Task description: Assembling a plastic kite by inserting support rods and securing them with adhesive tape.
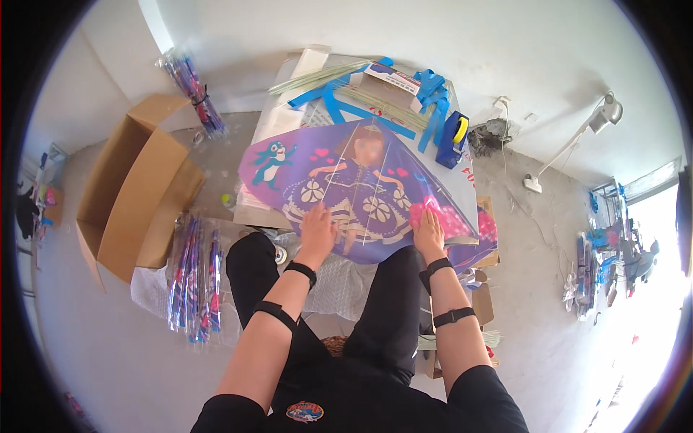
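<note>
A purple kite (357, 191) printed with a cartoon figure in a dress, hearts and a small blue animal lies spread across the table in front of me. Thin pale rods run over its face. My left hand (317, 232) rests on the kite's near edge, left of the middle, with its fingers stretched out. Flat against the pink area at the right part of the near edge is my right hand (429, 232), its fingers extended side by side. Neither hand grips anything that I can see; the undersides of both palms are hidden.
Behind the kite, the table (254, 216) carries a bundle of thin sticks (317, 81), blue ribbon strips (333, 101), a small box (392, 78) and a blue tape dispenser (452, 144). An open cardboard box (119, 209) stands at left, near packed kites (195, 281).
</note>
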A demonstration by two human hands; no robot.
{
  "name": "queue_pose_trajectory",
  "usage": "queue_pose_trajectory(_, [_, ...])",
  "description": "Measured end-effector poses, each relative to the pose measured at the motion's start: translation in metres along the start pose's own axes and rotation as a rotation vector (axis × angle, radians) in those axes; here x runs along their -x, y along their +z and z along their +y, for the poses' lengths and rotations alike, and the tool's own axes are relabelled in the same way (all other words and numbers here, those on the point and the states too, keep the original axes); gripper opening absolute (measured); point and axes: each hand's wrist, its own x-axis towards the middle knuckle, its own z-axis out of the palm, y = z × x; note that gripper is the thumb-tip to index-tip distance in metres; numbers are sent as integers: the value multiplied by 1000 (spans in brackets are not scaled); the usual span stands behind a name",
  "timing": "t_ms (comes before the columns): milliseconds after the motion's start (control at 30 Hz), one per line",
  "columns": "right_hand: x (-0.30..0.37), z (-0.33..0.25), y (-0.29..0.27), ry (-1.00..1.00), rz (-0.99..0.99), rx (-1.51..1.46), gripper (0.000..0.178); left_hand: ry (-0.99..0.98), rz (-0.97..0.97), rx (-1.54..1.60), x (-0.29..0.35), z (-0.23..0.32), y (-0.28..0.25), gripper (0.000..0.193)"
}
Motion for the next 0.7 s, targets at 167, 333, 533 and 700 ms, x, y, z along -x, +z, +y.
queue_pose_trajectory(167, [19, 5, -19, -14, 36, 5, 59, 46, -130, 178, -19, 83, 7, 34])
queue_pose_trajectory(333, [51, 23, -27, -48, 142, -40, 58, 30, -201, 159, -25, 116, 19, 33])
queue_pose_trajectory(533, [77, 47, -24, -49, 168, -71, 57, 4, -275, 242, -28, 125, 36, 24])
queue_pose_trajectory(700, [82, 49, -21, -26, 161, -99, 56, -102, -353, 205, -30, 124, 33, 17])
